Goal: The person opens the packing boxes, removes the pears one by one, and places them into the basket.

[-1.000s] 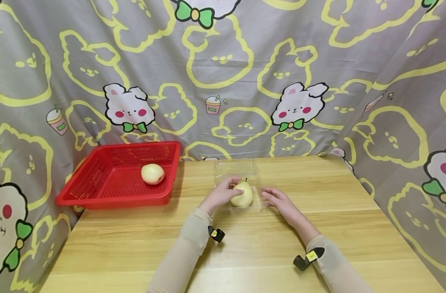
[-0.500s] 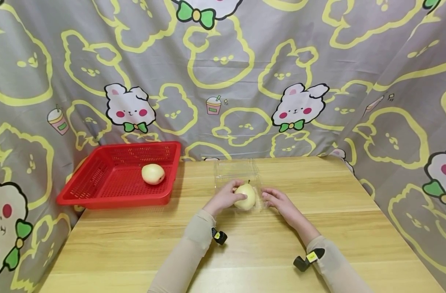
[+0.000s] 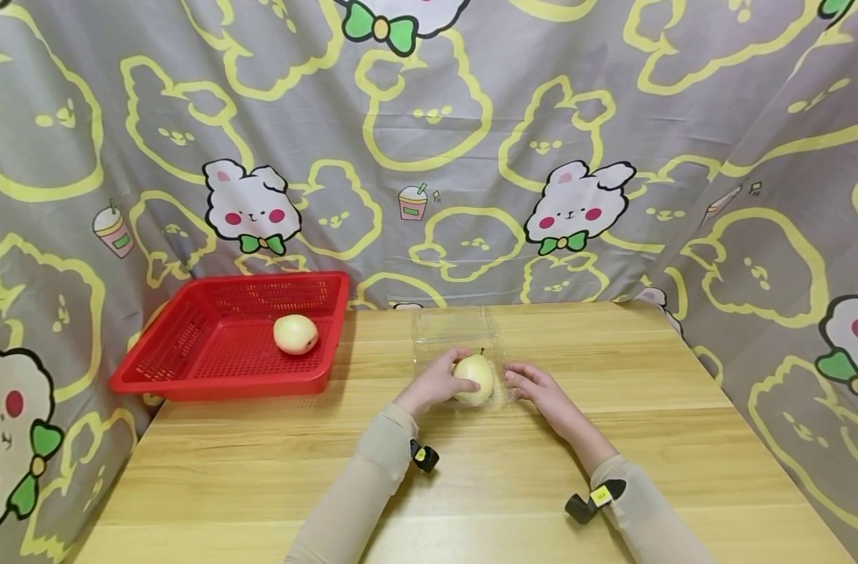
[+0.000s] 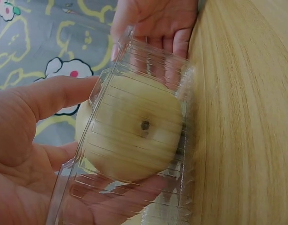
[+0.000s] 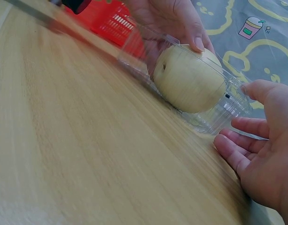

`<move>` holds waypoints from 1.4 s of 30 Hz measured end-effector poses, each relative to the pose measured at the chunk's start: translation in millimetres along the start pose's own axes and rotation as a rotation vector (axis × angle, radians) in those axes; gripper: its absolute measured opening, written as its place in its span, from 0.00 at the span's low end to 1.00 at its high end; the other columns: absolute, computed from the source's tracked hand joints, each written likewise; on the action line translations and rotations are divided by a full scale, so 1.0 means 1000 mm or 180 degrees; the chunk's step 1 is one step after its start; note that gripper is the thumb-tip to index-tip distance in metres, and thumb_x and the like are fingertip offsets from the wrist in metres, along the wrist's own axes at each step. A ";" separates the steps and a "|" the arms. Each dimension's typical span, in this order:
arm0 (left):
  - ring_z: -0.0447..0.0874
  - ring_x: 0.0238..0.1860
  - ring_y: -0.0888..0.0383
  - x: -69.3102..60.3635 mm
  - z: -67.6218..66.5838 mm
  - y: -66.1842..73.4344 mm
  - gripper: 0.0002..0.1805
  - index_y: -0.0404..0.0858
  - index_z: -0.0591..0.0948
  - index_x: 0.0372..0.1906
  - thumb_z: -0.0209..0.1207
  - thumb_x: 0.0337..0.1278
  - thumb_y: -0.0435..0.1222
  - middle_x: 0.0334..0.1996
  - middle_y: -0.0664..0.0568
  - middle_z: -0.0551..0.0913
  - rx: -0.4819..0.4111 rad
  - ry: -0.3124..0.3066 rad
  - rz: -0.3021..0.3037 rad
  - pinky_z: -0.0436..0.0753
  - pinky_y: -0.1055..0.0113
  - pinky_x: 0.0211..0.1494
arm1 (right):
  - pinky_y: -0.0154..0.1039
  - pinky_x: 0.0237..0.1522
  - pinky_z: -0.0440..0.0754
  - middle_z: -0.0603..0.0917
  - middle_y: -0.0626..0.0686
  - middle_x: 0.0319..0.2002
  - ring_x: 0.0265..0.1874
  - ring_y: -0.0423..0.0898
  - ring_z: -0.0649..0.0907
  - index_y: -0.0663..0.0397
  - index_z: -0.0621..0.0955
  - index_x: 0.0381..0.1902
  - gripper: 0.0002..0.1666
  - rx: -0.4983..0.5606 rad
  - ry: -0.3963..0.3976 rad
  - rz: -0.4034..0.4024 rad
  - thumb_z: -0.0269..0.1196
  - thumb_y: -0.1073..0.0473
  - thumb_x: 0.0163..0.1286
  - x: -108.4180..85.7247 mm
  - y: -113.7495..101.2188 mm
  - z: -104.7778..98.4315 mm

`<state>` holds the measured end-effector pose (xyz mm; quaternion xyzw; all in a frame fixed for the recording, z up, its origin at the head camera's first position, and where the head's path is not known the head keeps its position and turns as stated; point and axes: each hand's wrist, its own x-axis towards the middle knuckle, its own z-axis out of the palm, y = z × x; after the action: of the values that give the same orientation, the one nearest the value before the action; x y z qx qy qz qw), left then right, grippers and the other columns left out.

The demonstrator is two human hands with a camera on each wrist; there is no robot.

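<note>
A pale yellow pear [image 3: 476, 381] with a dark stem sits inside a clear plastic clamshell box [image 3: 455, 324], whose lid stands raised at the back. My left hand [image 3: 434, 384] grips the pear from the left, thumb on its near side and fingers round the far side. In the left wrist view the pear [image 4: 134, 126] shows through the ribbed wall, its dark blossom end facing the camera. My right hand [image 3: 540, 393] lies at the box's right side with relaxed fingers; in the right wrist view its thumb [image 5: 256, 90] touches the rim.
On the left of the wooden table [image 3: 513, 486] stands a red plastic basket [image 3: 224, 384] with a second pear [image 3: 295, 334] in it. A patterned grey curtain [image 3: 443, 258] hangs behind the table and along both sides.
My left hand has shifted the pear slightly to the right and toward me inside the box. The right hand stays at the box's right side.
</note>
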<state>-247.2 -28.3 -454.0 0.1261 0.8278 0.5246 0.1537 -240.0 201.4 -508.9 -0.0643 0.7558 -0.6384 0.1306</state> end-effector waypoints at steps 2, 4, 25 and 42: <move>0.76 0.57 0.46 -0.001 0.000 0.001 0.36 0.37 0.69 0.67 0.68 0.51 0.34 0.62 0.41 0.73 0.0000 -0.0036 -0.0005 0.78 0.54 0.59 | 0.31 0.50 0.77 0.67 0.64 0.70 0.64 0.60 0.71 0.65 0.65 0.69 0.36 -0.0014 -0.0010 0.0001 0.53 0.45 0.75 0.000 0.000 0.000; 0.76 0.57 0.46 -0.001 0.000 0.001 0.36 0.37 0.68 0.67 0.68 0.51 0.34 0.63 0.40 0.73 -0.0005 -0.0055 -0.0015 0.78 0.54 0.58 | 0.31 0.50 0.77 0.67 0.64 0.70 0.65 0.60 0.71 0.65 0.65 0.69 0.36 -0.0020 -0.0012 0.0003 0.53 0.45 0.75 -0.001 0.000 0.000; 0.78 0.55 0.48 -0.002 0.004 -0.003 0.38 0.41 0.71 0.66 0.72 0.45 0.37 0.61 0.42 0.76 0.0105 0.0223 0.0025 0.78 0.54 0.57 | 0.31 0.50 0.77 0.68 0.65 0.69 0.65 0.61 0.72 0.65 0.65 0.69 0.36 -0.0032 -0.0004 0.0028 0.53 0.45 0.75 0.000 0.001 0.002; 0.78 0.49 0.51 -0.002 -0.006 0.001 0.33 0.39 0.71 0.66 0.60 0.48 0.27 0.52 0.40 0.79 -0.0282 0.0286 0.0116 0.81 0.63 0.48 | 0.30 0.47 0.79 0.76 0.64 0.60 0.49 0.40 0.79 0.66 0.68 0.68 0.34 0.0011 0.0077 -0.0024 0.53 0.47 0.75 0.001 0.001 0.000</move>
<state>-247.7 -33.2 -450.8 0.1106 0.8074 0.5685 0.1123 -241.0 201.2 -509.7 -0.0591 0.7560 -0.6409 0.1191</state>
